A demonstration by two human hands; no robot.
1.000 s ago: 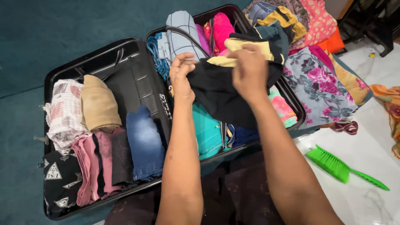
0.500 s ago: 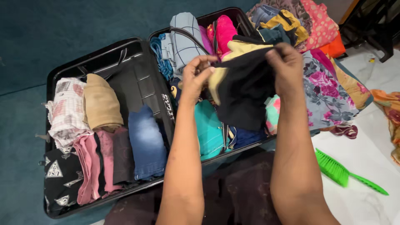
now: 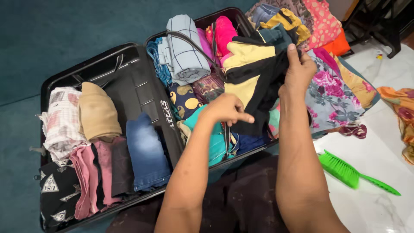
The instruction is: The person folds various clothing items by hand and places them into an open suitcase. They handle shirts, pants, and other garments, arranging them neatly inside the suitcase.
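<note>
An open black suitcase (image 3: 138, 86) lies on the floor in front of me. Over its right half my right hand (image 3: 297, 71) grips the upper edge of a black and yellow garment (image 3: 248, 64) and holds it up. My left hand (image 3: 226, 110) is lower, fingers curled and index finger stretched across the garment's lower black edge; a grip on the cloth cannot be made out. Under the garment lie a teal piece (image 3: 215, 140), a light blue checked roll (image 3: 185, 47) and a bright pink piece (image 3: 225, 30).
The left half holds rolled clothes: white checked (image 3: 62, 121), tan (image 3: 97, 110), pink (image 3: 86, 177), denim (image 3: 146, 151). A floral cloth (image 3: 332, 90) and more clothes pile up at the right. A green brush (image 3: 353, 172) lies on the white floor. Teal carpet (image 3: 64, 26) is at left.
My left hand has dropped from the garment's top edge to its lower edge. The right hand has moved slightly right, and the garment now shows its yellow panels.
</note>
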